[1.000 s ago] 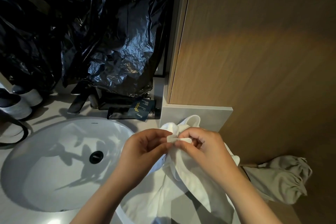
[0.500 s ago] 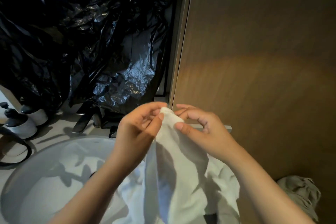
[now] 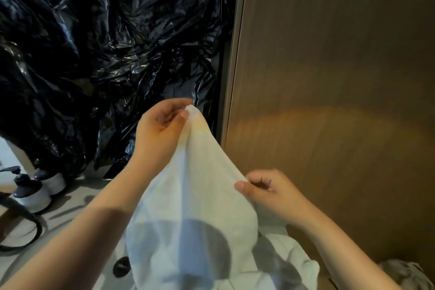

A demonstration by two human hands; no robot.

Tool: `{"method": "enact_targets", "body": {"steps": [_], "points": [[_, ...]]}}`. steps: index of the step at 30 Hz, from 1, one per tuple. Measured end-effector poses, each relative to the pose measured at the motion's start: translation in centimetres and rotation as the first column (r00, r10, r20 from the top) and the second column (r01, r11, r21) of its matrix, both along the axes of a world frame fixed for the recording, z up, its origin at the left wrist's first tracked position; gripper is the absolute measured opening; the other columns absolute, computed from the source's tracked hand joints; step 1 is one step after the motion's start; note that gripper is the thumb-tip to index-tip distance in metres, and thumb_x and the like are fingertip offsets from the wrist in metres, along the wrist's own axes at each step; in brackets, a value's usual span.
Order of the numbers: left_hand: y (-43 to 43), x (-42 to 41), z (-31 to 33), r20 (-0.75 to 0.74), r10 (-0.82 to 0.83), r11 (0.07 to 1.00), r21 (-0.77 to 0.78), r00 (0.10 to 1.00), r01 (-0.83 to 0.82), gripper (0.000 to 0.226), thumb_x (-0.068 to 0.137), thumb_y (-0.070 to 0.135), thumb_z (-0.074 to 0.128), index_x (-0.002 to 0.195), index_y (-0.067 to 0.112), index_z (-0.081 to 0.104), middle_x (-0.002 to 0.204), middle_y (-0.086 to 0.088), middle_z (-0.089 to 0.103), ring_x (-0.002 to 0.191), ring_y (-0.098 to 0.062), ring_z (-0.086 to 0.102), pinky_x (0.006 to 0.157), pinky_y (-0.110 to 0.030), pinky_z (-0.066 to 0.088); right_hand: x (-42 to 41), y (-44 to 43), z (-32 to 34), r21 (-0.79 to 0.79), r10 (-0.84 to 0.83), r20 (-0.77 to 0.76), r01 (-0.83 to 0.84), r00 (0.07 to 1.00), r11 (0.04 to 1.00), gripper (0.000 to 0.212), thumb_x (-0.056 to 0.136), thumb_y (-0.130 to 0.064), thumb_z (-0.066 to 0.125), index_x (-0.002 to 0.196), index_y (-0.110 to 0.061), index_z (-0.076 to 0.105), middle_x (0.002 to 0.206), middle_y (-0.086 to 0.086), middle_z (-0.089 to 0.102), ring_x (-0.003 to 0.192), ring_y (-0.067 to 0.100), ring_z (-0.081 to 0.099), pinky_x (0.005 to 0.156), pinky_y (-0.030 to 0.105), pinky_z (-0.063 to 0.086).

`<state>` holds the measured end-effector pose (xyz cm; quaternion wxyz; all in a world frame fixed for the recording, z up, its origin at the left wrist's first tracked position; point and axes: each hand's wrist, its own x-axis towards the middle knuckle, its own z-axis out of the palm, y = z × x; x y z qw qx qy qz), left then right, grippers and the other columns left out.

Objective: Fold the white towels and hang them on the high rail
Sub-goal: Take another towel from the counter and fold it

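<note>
Above the pale counter [image 3: 70, 198] the white towel [image 3: 195, 207] hung, its right edge pinched by the right hand [image 3: 266, 190]. Farther off, the left hand [image 3: 162, 125] pinched its raised corner (thumb against fingertips). Crinkled black plastic [image 3: 106, 42] covered the far left, a wooden panel [image 3: 329, 77] the right.

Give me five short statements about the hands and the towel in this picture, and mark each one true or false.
1. The left hand pinches a corner of the white towel. True.
2. The right hand is empty. False: it holds the towel's edge.
3. The left hand is higher in the picture than the right hand. True.
4. The towel hangs on a rail. False: both hands hold it up.
5. Black plastic sheeting is behind the left hand. True.
</note>
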<state>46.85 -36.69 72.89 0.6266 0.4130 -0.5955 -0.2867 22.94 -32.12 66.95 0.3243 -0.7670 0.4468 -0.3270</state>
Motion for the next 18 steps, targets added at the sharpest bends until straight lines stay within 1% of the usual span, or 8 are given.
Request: {"method": "enact_targets", "body": {"steps": [3,6,8,11,13,14,16,18], "points": [[-0.8,0.3,-0.7,0.072,0.051,0.999,0.002,0.996,-0.051,0.023,0.094,0.009,0.057,0.108,0.022,0.071,0.098,0.004,0.072,0.087,-0.004,0.066,0.076,-0.009,0.049,0.0,0.9,-1.4,0.044,-0.008,0.123,0.003,0.992,0.999,0.042,0.093,-0.03,0.064,0.056,-0.02,0.049,0.056,-0.012,0.041,0.053,0.003,0.037,0.054,0.018,0.03],[-1.7,0.2,-1.5,0.09,0.056,0.998,0.036,0.994,-0.06,0.024,0.094,0.008,0.057,0.106,0.023,0.071,0.098,0.002,0.072,0.089,-0.01,0.066,0.075,-0.009,0.05,0.2,1.3,-1.6,0.04,-0.018,0.177,0.011,0.984,0.999,0.04,0.089,-0.027,0.064,0.055,-0.016,0.047,0.056,-0.014,0.039,0.052,0.001,0.035,0.053,0.014,0.029],[-2.2,0.2,-1.7,0.092,0.07,0.997,0.034,0.993,-0.073,0.024,0.094,0.007,0.057,0.107,0.022,0.07,0.097,0.009,0.071,0.085,0.002,0.064,0.073,-0.005,0.046,0.2,1.5,-1.3,0.028,0.001,0.16,-0.005,0.987,1.0,0.04,0.091,-0.022,0.064,0.055,-0.022,0.047,0.055,-0.017,0.041,0.052,-0.001,0.036,0.053,0.011,0.029],[-2.9,0.5,-1.9,0.078,0.094,0.995,0.025,0.992,-0.096,0.024,0.095,0.007,0.055,0.107,0.022,0.07,0.096,0.017,0.069,0.085,0.014,0.062,0.07,-0.001,0.043,-0.8,1.9,-0.8,-0.072,0.0,-0.01,0.0,1.0,0.997,0.035,0.093,-0.029,0.063,0.059,-0.034,0.059,0.062,-0.018,0.054,0.063,0.001,0.052,0.059,0.015,0.038],[-3.5,0.9,-1.9,0.072,0.108,0.994,0.021,0.992,-0.11,0.024,0.096,0.008,0.055,0.106,0.025,0.068,0.097,0.017,0.068,0.086,0.014,0.062,0.071,-0.001,0.043,-1.9,2.1,-0.5,-0.139,-0.046,-0.123,0.029,0.991,0.99,0.03,0.091,-0.043,0.062,0.066,-0.029,0.066,0.069,-0.014,0.06,0.076,0.01,0.056,0.065,0.025,0.045],[-3.8,1.0,-1.9,0.07,0.116,0.993,0.02,0.991,-0.118,0.024,0.096,0.009,0.054,0.106,0.025,0.068,0.098,0.017,0.068,0.086,0.014,0.062,0.071,-0.001,0.044,-2.6,2.1,-0.6,-0.157,-0.064,-0.163,0.038,0.985,0.987,0.034,0.09,-0.05,0.06,0.067,-0.025,0.066,0.069,-0.01,0.06,0.078,0.013,0.056,0.065,0.028,0.045],[-4.3,1.2,-1.9,0.065,0.133,0.991,0.013,0.989,-0.134,0.024,0.096,0.009,0.054,0.106,0.026,0.068,0.099,0.018,0.068,0.086,0.015,0.061,0.071,0.0,0.043,-4.0,1.9,-0.7,-0.181,-0.084,-0.244,0.04,0.966,0.983,0.049,0.088,-0.058,0.055,0.064,-0.016,0.061,0.064,-0.001,0.054,0.072,0.015,0.052,0.061,0.029,0.041],[-4.7,1.3,-2.0,0.064,0.142,0.99,0.002,0.988,-0.143,0.027,0.096,0.008,0.054,0.103,0.03,0.067,0.097,0.02,0.067,0.086,0.016,0.061,0.07,0.0,0.043,-5.3,1.7,-0.7,-0.182,-0.092,-0.307,0.036,0.947,0.983,0.056,0.09,-0.06,0.052,0.061,-0.013,0.048,0.057,0.001,0.042,0.061,0.016,0.045,0.056,0.024,0.032]]}}
